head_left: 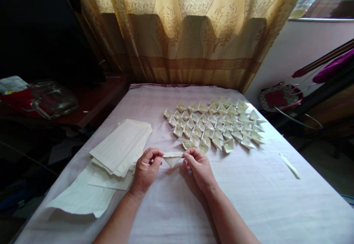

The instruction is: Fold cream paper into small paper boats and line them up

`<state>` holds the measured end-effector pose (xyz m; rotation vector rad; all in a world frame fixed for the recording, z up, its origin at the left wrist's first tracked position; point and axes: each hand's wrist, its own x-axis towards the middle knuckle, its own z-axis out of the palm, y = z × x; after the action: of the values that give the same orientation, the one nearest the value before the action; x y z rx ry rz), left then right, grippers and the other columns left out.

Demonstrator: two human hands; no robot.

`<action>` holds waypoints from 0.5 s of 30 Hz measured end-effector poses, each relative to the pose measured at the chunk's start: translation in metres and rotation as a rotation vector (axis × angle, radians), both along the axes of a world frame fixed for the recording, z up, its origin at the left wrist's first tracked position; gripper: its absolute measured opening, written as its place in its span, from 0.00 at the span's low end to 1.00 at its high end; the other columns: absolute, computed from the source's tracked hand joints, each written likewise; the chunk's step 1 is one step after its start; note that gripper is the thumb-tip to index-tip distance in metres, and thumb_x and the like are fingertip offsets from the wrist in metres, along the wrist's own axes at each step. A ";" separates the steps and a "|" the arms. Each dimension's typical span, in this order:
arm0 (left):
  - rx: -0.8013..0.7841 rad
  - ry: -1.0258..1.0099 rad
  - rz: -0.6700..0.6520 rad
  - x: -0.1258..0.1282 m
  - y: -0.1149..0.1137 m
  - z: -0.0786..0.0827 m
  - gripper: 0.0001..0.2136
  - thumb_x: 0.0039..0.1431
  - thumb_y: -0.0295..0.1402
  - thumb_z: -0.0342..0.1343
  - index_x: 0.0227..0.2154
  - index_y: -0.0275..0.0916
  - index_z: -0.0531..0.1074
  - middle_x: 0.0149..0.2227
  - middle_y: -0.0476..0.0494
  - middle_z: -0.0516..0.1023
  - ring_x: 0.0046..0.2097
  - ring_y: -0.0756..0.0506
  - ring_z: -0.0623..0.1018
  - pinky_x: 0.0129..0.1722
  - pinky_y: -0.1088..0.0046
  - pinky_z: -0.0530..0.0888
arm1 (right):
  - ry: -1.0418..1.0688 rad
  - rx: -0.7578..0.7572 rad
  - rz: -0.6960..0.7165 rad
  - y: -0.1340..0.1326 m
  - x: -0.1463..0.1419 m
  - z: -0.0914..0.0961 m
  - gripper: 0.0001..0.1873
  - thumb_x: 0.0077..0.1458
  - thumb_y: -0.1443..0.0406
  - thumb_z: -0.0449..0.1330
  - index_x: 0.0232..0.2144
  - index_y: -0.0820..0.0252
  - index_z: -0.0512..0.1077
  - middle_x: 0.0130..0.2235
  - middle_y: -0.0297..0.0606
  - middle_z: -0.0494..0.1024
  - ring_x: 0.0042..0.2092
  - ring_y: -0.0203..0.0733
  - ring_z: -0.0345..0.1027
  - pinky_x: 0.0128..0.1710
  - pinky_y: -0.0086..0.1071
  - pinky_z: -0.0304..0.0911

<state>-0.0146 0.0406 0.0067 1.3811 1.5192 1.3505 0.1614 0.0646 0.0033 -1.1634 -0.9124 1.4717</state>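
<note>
Between my two hands is a small piece of folded paper (172,160), a triangle with its point down and a straight folded band along the top. My left hand (147,168) pinches its left end between thumb and fingers. At the right end, my right hand (197,166) grips it the same way. The paper is held just above the cloth. Right behind my hands stand many small folded paper boats (217,124), set close together in rows. A stack of lined paper sheets (121,146) lies to the left of my left hand.
A pale cloth covers the table (243,199). On its right side lies a narrow white strip (289,166). A patterned curtain (182,34) hangs behind the far edge. To the left, a glass jug (54,100) rests on a dark cabinet (94,105).
</note>
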 end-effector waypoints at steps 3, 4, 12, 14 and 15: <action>-0.055 0.007 -0.006 -0.001 0.000 0.002 0.09 0.50 0.36 0.54 0.30 0.38 0.75 0.25 0.49 0.76 0.26 0.49 0.75 0.22 0.79 0.69 | 0.002 -0.005 -0.021 0.001 0.000 -0.001 0.17 0.39 0.55 0.68 0.22 0.58 0.67 0.16 0.26 0.67 0.18 0.28 0.52 0.20 0.24 0.48; -0.071 0.006 -0.010 -0.002 0.000 0.003 0.10 0.50 0.37 0.55 0.31 0.38 0.76 0.24 0.49 0.76 0.25 0.49 0.75 0.22 0.79 0.69 | 0.003 -0.006 -0.029 0.001 0.000 -0.001 0.16 0.39 0.55 0.68 0.22 0.58 0.68 0.16 0.26 0.67 0.18 0.28 0.52 0.20 0.24 0.48; -0.089 -0.017 -0.032 -0.005 0.003 0.000 0.13 0.51 0.43 0.58 0.32 0.37 0.78 0.24 0.47 0.77 0.26 0.49 0.75 0.22 0.78 0.69 | 0.015 -0.016 -0.052 0.001 -0.001 0.000 0.17 0.38 0.56 0.69 0.22 0.59 0.68 0.15 0.26 0.68 0.18 0.28 0.53 0.20 0.24 0.47; -0.113 -0.043 -0.032 -0.004 0.004 0.000 0.14 0.50 0.42 0.59 0.33 0.37 0.78 0.25 0.47 0.78 0.27 0.48 0.76 0.22 0.78 0.69 | 0.025 -0.017 -0.055 0.001 -0.001 0.000 0.17 0.38 0.55 0.69 0.22 0.59 0.68 0.15 0.26 0.67 0.18 0.28 0.53 0.20 0.23 0.47; -0.131 -0.065 -0.032 -0.004 0.003 0.001 0.15 0.49 0.42 0.59 0.36 0.37 0.78 0.27 0.47 0.78 0.28 0.48 0.76 0.21 0.79 0.69 | 0.032 -0.017 -0.056 0.001 0.000 0.000 0.17 0.38 0.55 0.69 0.22 0.59 0.68 0.15 0.26 0.67 0.18 0.28 0.53 0.19 0.23 0.46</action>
<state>-0.0188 0.0440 0.0077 1.2637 1.5080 1.2416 0.1609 0.0661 0.0030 -1.1661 -0.8402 1.4515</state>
